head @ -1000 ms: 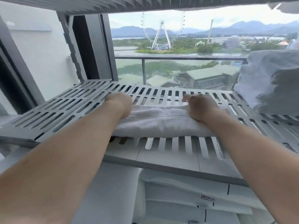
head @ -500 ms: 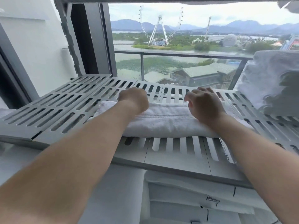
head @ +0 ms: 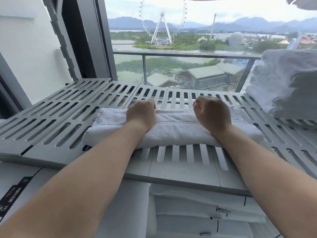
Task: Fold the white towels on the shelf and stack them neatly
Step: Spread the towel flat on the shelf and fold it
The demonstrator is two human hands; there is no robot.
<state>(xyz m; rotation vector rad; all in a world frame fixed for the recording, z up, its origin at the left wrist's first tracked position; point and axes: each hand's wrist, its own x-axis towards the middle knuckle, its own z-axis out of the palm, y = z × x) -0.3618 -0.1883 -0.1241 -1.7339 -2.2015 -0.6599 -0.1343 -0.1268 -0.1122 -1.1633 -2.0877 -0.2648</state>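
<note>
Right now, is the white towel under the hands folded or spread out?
Folded: the white towel lies as a thick, narrow band on the shelf, near edge rounded, layers showing at its left end.

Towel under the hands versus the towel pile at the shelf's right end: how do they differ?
Shape: the folded towel is a flat, tidy band; the towel pile is rumpled and taller. Contact: left hand and right hand rest on the folded towel; no hand touches the towel pile. Both are white, on the same shelf.

Grey slatted shelf, folded white towel mid-shelf, towel pile, perhaps folded, at right
</note>
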